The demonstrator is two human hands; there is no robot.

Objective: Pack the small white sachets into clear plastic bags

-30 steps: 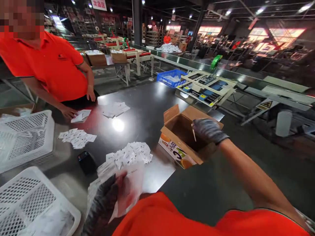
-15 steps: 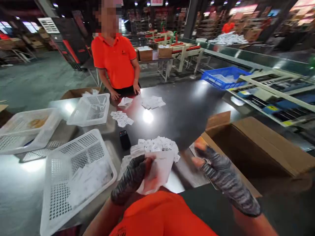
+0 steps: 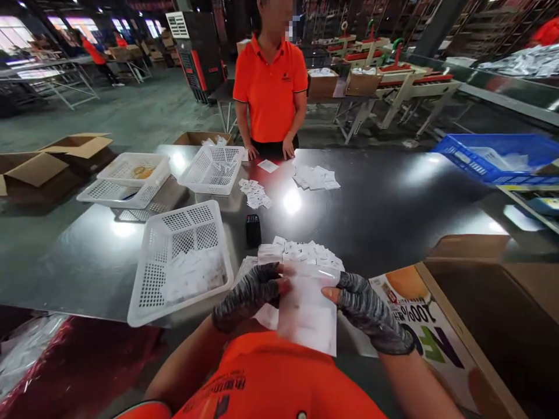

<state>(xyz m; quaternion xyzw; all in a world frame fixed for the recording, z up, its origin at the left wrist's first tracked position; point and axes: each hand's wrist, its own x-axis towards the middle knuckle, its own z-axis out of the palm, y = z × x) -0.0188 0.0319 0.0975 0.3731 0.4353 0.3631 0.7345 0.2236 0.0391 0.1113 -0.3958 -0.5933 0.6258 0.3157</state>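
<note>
Head view shows both grey knitted-glove hands meeting over the dark shiny metal table [image 3: 393,198]. Between them hangs a flat translucent white plastic pouch [image 3: 308,308], upright, its top edge level with the fingertips. Left hand [image 3: 251,294] pinches the pouch's upper left corner, thumb in front; right hand [image 3: 369,311] grips the upper right edge the same way. Just behind the pouch lies a heap of small white paper sachets [image 3: 301,253]. A white perforated plastic basket [image 3: 181,259] sits to the left, an open brown cardboard box [image 3: 489,302] to the right.
</note>
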